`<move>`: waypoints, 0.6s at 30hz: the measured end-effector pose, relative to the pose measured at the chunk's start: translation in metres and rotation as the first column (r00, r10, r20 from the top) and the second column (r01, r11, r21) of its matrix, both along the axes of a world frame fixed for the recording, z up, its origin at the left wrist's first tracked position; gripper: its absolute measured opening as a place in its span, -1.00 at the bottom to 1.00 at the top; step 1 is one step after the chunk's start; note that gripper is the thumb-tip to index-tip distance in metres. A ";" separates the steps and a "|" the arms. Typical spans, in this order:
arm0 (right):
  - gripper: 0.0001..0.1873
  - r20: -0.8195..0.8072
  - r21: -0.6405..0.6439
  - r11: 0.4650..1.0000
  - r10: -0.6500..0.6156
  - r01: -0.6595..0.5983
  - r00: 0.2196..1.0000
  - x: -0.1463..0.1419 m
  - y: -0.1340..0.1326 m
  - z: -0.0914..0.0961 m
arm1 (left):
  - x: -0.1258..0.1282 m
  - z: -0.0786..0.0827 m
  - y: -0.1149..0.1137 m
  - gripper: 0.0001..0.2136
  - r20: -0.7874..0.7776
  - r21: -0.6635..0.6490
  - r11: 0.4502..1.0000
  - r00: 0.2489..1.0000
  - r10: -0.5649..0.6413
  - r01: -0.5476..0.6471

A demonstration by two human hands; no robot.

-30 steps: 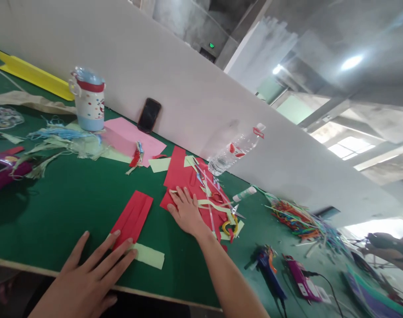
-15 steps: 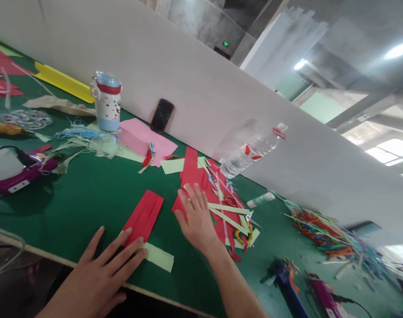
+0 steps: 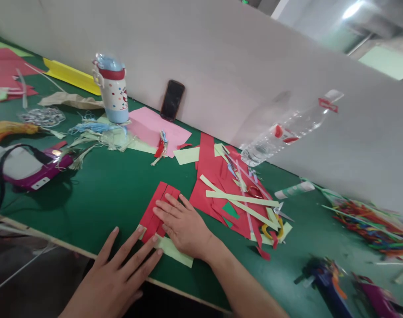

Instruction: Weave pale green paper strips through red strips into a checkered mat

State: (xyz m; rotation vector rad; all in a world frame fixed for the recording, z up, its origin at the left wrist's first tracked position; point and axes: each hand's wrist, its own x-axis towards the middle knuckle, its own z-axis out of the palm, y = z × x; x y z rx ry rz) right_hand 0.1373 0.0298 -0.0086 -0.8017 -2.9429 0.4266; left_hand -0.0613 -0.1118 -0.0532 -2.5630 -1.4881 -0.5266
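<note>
Lies palm down with the left grip [image 3: 122, 269] at 7 o'clock in the view, fingers [image 3: 131, 245] straight and spread, pointing toward 1 o'clock. Reaches in from 5 o'clock with the bare right forearm [image 3: 247, 291], wrist straight. Rests the right grip [image 3: 184, 226] flat just beside the left, at its 1 o'clock, fingers [image 3: 168, 211] loosely together, pointing toward 10 o'clock, clasping nothing.

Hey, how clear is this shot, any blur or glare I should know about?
Head view: the left hand, right hand and folded red paper look fairly sharp; the blue tool at lower right is smeared by blur; the ceiling light at top right flares white; the table runs tilted.
</note>
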 end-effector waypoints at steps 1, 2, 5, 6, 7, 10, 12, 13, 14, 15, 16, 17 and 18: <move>-0.52 -0.010 -0.005 1.000 -0.002 0.002 1.000 0.000 0.000 -0.001 | -0.003 0.000 -0.003 -0.41 -0.005 -0.004 1.000 1.000 -0.002 0.002; -0.52 -0.020 -0.008 1.000 -0.004 0.004 1.000 0.000 0.000 -0.001 | -0.006 0.001 -0.006 -0.44 -0.008 -0.008 1.000 1.000 -0.006 0.006; -0.51 -0.039 -0.016 1.000 -0.007 0.006 0.999 0.000 0.000 -0.003 | -0.015 0.005 -0.010 -0.54 0.020 -0.006 1.000 0.999 -0.024 0.024; -0.51 -0.044 -0.019 1.000 -0.010 0.009 0.999 0.000 0.000 -0.003 | -0.016 0.008 -0.011 -0.57 0.041 -0.005 1.000 0.999 -0.025 0.026; -0.51 -0.049 -0.022 1.000 -0.013 0.012 0.999 0.000 0.000 -0.004 | -0.017 0.010 -0.010 -0.59 0.064 -0.006 1.000 0.998 -0.022 0.022; -0.51 -0.065 -0.023 1.000 -0.020 0.018 0.998 0.000 0.000 -0.005 | -0.015 0.016 -0.005 -0.60 0.137 -0.003 1.000 0.991 -0.007 0.007; -0.51 -0.067 -0.018 1.000 -0.020 0.019 0.998 0.000 -0.001 -0.005 | -0.013 0.018 -0.001 -0.57 0.172 -0.001 1.000 0.985 -0.012 0.012; -0.51 -0.068 -0.014 1.000 -0.020 0.019 0.998 0.000 -0.001 -0.005 | -0.012 0.018 0.001 -0.55 0.180 -0.003 1.000 0.983 -0.022 0.023; -0.51 -0.068 -0.012 1.000 -0.020 0.019 0.997 0.000 -0.001 -0.005 | -0.012 0.017 0.003 -0.53 0.179 -0.012 0.999 0.983 -0.030 0.032; -0.51 -0.069 -0.013 1.000 -0.020 0.019 0.997 0.000 -0.001 -0.005 | -0.011 0.016 0.005 -0.51 0.173 -0.020 0.999 0.984 -0.037 0.041; -0.51 -0.070 -0.016 1.000 -0.020 0.019 0.997 0.000 -0.001 -0.005 | -0.011 0.014 0.006 -0.49 0.164 -0.025 0.999 0.986 -0.044 0.048; -0.52 -0.072 -0.022 1.000 -0.020 0.019 0.997 0.000 -0.001 -0.005 | -0.011 0.013 0.007 -0.48 0.153 -0.027 0.998 0.987 -0.047 0.052; -0.52 -0.075 -0.029 0.999 -0.021 0.019 0.997 0.000 0.000 -0.005 | -0.011 0.012 0.007 -0.47 0.142 -0.031 0.998 0.989 -0.047 0.052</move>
